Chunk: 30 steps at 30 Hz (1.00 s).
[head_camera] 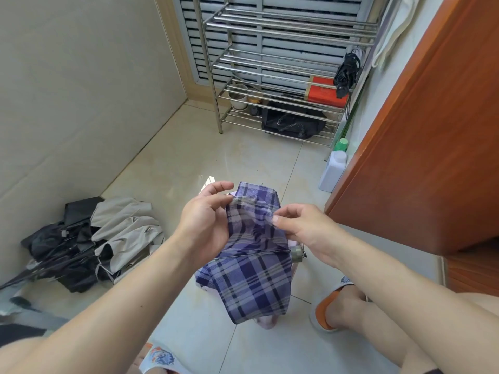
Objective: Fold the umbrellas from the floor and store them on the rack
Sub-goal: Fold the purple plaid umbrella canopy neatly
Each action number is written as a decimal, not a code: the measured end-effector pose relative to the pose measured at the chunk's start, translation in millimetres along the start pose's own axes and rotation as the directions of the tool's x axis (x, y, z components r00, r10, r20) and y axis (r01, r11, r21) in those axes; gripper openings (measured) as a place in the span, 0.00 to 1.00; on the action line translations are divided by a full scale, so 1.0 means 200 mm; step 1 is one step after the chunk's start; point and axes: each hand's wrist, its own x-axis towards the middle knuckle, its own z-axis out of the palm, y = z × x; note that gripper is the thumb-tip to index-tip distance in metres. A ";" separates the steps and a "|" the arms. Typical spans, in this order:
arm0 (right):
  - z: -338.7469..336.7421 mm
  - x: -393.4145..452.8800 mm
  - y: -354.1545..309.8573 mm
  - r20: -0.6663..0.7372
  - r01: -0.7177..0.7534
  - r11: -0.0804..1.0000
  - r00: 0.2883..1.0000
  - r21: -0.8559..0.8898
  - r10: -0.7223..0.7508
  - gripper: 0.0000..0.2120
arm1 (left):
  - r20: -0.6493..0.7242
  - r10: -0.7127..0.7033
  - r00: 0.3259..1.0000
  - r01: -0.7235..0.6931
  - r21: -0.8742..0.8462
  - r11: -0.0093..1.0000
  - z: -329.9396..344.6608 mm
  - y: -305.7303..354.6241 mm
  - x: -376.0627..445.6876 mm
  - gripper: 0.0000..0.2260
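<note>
Purple checked cloth fills the middle of the view: it is the plaid umbrella (253, 255), which we hold in the air above the tiled floor (189, 157), collapsed but with its canopy loose and hanging down toward 6 o'clock. Our left hand (205, 225) grips the umbrella from the 9 o'clock side, its fingers curled round the bunched cloth, and our right hand (302, 228) pinches one fold of the canopy between thumb and forefinger at the 3 o'clock side, just above the grey handle end (296, 253). We judge that we are arranging the panels before we roll them, so this umbrella is only half folded and its strap is not yet closed. On the floor at 9 o'clock lies a heap of black and beige umbrellas (89, 244), loose and tangled, which we think are not folded at all. The steel rack (283, 66) stands at 12 o'clock against the louvred panel, and a black folded umbrella (347, 72) hangs at its right end; this one seems to be already stored. So perhaps one piece is done, one is in work, and the heap is left. About writing: the red box (325, 91) on the rack has a gold band, and the white bottle with green cap (334, 168) stands beside the wooden door (432, 130), but any label is too small for us to read.
</note>
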 end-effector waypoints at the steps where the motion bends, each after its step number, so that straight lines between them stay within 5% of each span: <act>1: 0.00 0.01 0.01 0.009 -0.012 0.999 1.000 -0.037 0.013 0.02 | 0.000 -0.001 1.000 0.001 0.006 1.000 0.00 0.00 0.00 0.11; 9: 0.01 0.04 0.01 0.130 -0.107 0.994 0.986 0.003 0.105 0.09 | -0.023 0.050 0.998 -0.046 0.134 0.990 0.02 -0.01 0.00 0.13; 14: -0.03 0.03 0.01 -0.052 -0.134 0.964 0.987 0.227 0.150 0.06 | -0.163 0.102 0.981 -0.060 0.246 0.967 -0.02 0.00 0.02 0.13; 19: -0.02 -0.02 -0.01 -0.060 -0.116 0.897 0.986 0.426 0.156 0.09 | -0.146 0.114 0.983 -0.074 0.254 0.964 -0.03 0.00 0.02 0.12; 22: -0.02 -0.02 -0.02 -0.020 -0.084 0.910 0.995 0.405 0.101 0.04 | -0.110 0.106 0.988 -0.076 0.251 0.965 -0.02 0.01 0.01 0.12; 25: -0.02 0.00 -0.02 -0.076 0.039 0.955 0.997 0.294 -0.017 0.10 | -0.090 0.115 0.989 -0.086 0.276 0.957 -0.01 0.01 0.00 0.11; 30: -0.04 0.02 0.00 -0.174 0.138 0.979 0.979 0.150 -0.111 0.10 | -0.185 0.261 0.947 -0.154 0.451 0.879 -0.05 0.01 0.04 0.07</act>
